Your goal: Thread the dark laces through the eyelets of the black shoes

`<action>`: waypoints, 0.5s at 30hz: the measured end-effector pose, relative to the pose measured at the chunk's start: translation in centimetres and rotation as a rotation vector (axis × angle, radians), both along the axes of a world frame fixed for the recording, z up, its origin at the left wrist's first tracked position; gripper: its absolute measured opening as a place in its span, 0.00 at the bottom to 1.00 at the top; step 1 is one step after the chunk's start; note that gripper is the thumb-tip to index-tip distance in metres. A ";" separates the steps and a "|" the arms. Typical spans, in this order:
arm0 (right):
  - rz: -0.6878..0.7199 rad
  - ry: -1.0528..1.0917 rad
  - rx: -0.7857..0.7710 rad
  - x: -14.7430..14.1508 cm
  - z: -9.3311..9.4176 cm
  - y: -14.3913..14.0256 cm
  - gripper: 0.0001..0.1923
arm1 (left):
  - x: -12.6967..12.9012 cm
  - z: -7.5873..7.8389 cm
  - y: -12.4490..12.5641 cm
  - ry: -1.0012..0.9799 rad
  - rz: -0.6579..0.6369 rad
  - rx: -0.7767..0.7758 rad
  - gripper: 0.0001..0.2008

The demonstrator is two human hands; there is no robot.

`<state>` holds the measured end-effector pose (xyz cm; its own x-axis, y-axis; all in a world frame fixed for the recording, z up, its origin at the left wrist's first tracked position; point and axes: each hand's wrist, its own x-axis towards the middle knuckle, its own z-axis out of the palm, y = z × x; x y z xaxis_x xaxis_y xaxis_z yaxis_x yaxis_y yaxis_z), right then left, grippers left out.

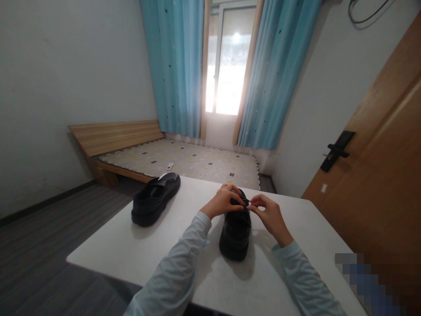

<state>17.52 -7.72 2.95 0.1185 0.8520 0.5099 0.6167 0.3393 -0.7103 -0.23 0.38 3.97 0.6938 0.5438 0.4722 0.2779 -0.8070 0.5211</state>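
Observation:
A black shoe (235, 240) stands upright on the white table (210, 287), its heel toward me and its toe partly hidden by my hands. Over its front part, my left hand (223, 201) is closed in a pinch at the lacing. From the other side my right hand (269, 214) pinches a thin dark shoelace (247, 201) between thumb and forefinger. The fingertips of both hands nearly meet above the shoe. To the left, a second black shoe (149, 206) sits apart on the table, untouched.
Behind the table is a low bed (197, 160) with a wooden headboard (118, 137); a small white remote-like object (169, 166) lies on it. A wooden door (378, 166) with a black handle (338, 151) is close on the right. Blue curtains (179, 66) frame the window.

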 end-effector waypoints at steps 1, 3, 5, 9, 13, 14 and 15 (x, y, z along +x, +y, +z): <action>-0.005 -0.007 0.009 0.0 0.0 0.0 0.13 | 0.1 -0.2 0.1 -0.005 0.002 0.007 0.07; -0.015 -0.037 0.027 -0.1 0.1 0.0 0.14 | 0.3 -0.5 0.2 -0.010 0.000 0.017 0.07; -0.031 -0.063 0.035 -0.2 0.1 0.0 0.15 | 0.5 -0.8 0.3 -0.013 -0.003 0.015 0.06; -0.033 -0.063 0.008 -0.2 -0.1 0.0 0.15 | 0.8 -0.9 0.2 -0.016 -0.001 -0.004 0.06; -0.019 -0.054 -0.023 0.0 -0.4 0.1 0.14 | 0.7 -0.8 0.1 -0.011 0.011 -0.021 0.05; -0.010 -0.053 -0.020 0.0 -0.5 0.1 0.13 | 0.7 -0.7 0.1 -0.011 0.003 -0.026 0.05; 0.002 -0.050 -0.011 0.0 -0.6 0.1 0.13 | 0.6 -0.6 0.1 -0.010 -0.010 -0.032 0.05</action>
